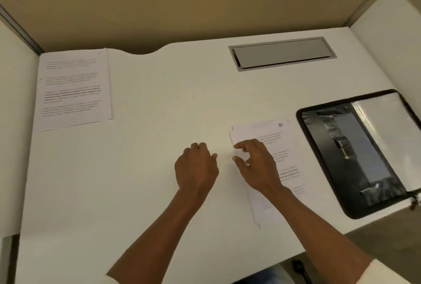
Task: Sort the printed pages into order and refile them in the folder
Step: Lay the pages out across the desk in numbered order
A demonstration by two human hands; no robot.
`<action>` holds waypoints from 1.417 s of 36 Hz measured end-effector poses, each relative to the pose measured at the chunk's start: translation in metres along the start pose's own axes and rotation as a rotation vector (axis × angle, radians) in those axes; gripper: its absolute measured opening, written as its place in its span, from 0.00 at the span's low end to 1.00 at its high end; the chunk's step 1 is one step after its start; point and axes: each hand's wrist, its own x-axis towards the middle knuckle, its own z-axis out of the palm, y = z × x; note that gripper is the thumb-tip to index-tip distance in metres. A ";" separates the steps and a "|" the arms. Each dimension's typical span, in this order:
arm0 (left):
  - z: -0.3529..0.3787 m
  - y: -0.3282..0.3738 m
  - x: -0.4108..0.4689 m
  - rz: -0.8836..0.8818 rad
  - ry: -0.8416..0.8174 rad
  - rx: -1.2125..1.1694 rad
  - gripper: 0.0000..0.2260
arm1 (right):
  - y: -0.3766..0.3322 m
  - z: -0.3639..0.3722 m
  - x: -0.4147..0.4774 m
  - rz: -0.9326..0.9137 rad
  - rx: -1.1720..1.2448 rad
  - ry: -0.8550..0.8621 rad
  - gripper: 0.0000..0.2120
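Early yet: 1 page (75, 90) set aside, folder (328, 169) unfilled. My left hand (197, 167) rests loose; right hand (257, 165) maybe pinches the stack (273, 131), I can't tell.

The white desk (159, 101) holds a black folder (321, 153), lying open. A pile of printed pages (262, 129) lies just left of the folder, with a blue 10 written on its top sheet. One more printed page (75, 87) lies far to the folder's left. A grey flap (282, 53) sits in the desk behind the folder.
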 end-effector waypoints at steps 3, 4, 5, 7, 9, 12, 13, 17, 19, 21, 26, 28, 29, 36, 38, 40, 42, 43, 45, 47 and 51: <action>0.021 0.038 -0.011 0.068 0.010 -0.062 0.14 | 0.038 -0.025 -0.005 0.031 -0.014 0.021 0.15; 0.029 0.051 -0.014 0.093 0.014 -0.090 0.14 | 0.049 -0.034 -0.006 0.046 -0.029 0.021 0.15; 0.036 0.064 -0.018 0.119 0.017 -0.120 0.13 | 0.060 -0.042 -0.006 0.062 -0.047 0.018 0.15; 0.050 0.090 -0.024 0.168 0.042 -0.163 0.12 | 0.080 -0.057 -0.007 0.093 -0.083 0.011 0.17; 0.062 0.117 -0.029 0.190 0.066 -0.178 0.12 | 0.098 -0.068 -0.005 0.130 -0.112 0.019 0.19; 0.077 0.152 -0.034 0.180 0.063 -0.203 0.13 | 0.123 -0.080 -0.002 0.190 -0.168 0.035 0.24; 0.081 0.162 -0.034 0.169 0.052 -0.208 0.13 | 0.131 -0.083 -0.001 0.204 -0.177 0.035 0.25; 0.092 0.193 -0.036 0.077 0.007 -0.273 0.14 | 0.157 -0.091 0.002 0.228 -0.170 0.013 0.26; 0.095 0.203 -0.037 0.015 -0.014 -0.311 0.14 | 0.165 -0.093 0.002 0.247 -0.138 -0.011 0.26; 0.099 0.208 -0.038 -0.047 -0.024 -0.349 0.14 | 0.171 -0.094 0.002 0.255 -0.104 -0.035 0.26; 0.107 0.210 -0.038 -0.124 -0.016 -0.360 0.13 | 0.179 -0.091 0.002 0.246 -0.082 -0.046 0.25; 0.106 0.210 -0.037 -0.133 -0.017 -0.370 0.13 | 0.180 -0.090 0.001 0.258 -0.054 -0.033 0.24; 0.106 0.210 -0.036 -0.142 -0.020 -0.380 0.13 | 0.181 -0.090 0.000 0.263 -0.030 -0.023 0.24; 0.108 0.213 -0.032 -0.177 -0.002 -0.393 0.14 | 0.190 -0.088 0.000 0.327 0.232 0.031 0.20; 0.109 0.215 -0.034 -0.173 -0.013 -0.340 0.16 | 0.192 -0.089 0.000 0.335 0.275 0.034 0.20; 0.111 0.215 -0.038 -0.157 -0.026 -0.272 0.18 | 0.195 -0.090 -0.001 0.330 0.277 0.025 0.21; 0.112 0.216 -0.041 -0.147 -0.035 -0.249 0.19 | 0.198 -0.091 -0.002 0.321 0.259 0.002 0.22; 0.112 0.217 -0.042 -0.147 -0.036 -0.253 0.19 | 0.200 -0.091 -0.003 0.316 0.244 -0.013 0.22; 0.112 0.218 -0.044 -0.146 -0.035 -0.263 0.18 | 0.203 -0.091 -0.005 0.300 0.218 -0.042 0.23; 0.113 0.219 -0.044 -0.155 -0.038 -0.275 0.18 | 0.204 -0.091 -0.006 0.288 0.203 -0.063 0.23; 0.113 0.224 -0.041 -0.166 -0.036 -0.284 0.17 | 0.203 -0.093 -0.009 0.283 0.177 -0.066 0.19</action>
